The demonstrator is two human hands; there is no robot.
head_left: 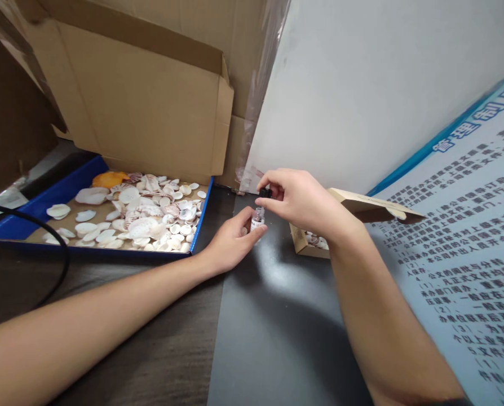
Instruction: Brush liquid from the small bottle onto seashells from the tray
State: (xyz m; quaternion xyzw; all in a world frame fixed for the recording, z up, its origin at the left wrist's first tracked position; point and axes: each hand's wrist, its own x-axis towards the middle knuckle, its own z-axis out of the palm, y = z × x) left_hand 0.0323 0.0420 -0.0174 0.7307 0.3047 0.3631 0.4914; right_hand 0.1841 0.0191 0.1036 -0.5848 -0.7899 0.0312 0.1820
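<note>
Near the middle of the head view my left hand (230,239) is closed around a small clear bottle (257,217) with a white label. Just above the bottle's neck, my right hand (292,194) pinches a black cap (265,193) between thumb and fingers. Whether the cap still touches the neck is hard to make out. To the left of my left hand lies a shallow blue-edged cardboard box (199,217) holding many white, brown and orange seashells (144,211).
Behind my right forearm stands a small open cardboard box (300,241) with shells inside and its lid raised. A printed poster (467,225) leans at the right, beside a white panel (362,84). A black cable (68,254) curves over the dark wooden table (167,321) at left.
</note>
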